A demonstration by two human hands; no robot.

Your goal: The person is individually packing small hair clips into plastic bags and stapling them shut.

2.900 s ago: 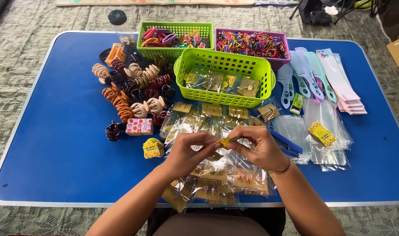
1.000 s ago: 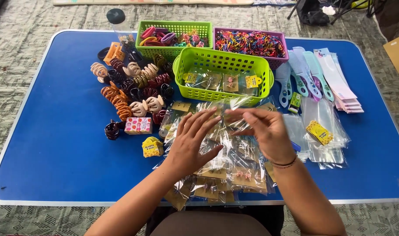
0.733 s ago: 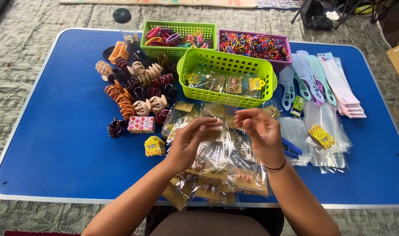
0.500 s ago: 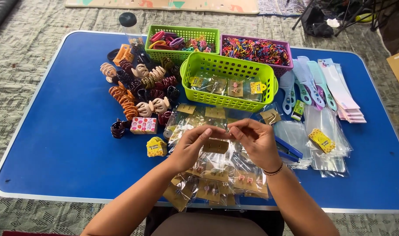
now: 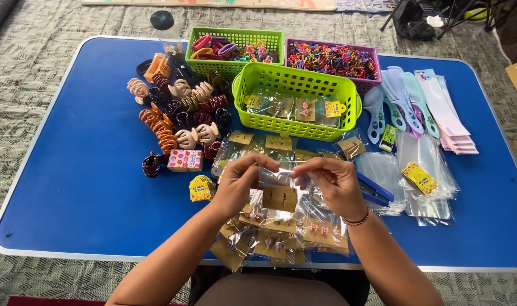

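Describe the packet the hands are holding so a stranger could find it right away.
On the blue table, look just below the nearest green basket. Both hands, left hand and right hand, pinch a clear packet with a tan card; unlike the packets lying flat, it is lifted.

I see hair claws (image 5: 179, 113) far-left of fingers, green basket (image 5: 296, 103) just beyond, combs (image 5: 397, 102) upper-right, stapler (image 5: 374, 190) rt beside.

Blue table (image 5: 83, 187) bears baskets (image 5: 295, 105), hair claws (image 5: 179, 116), combs (image 5: 394, 105), packets (image 5: 281, 226).
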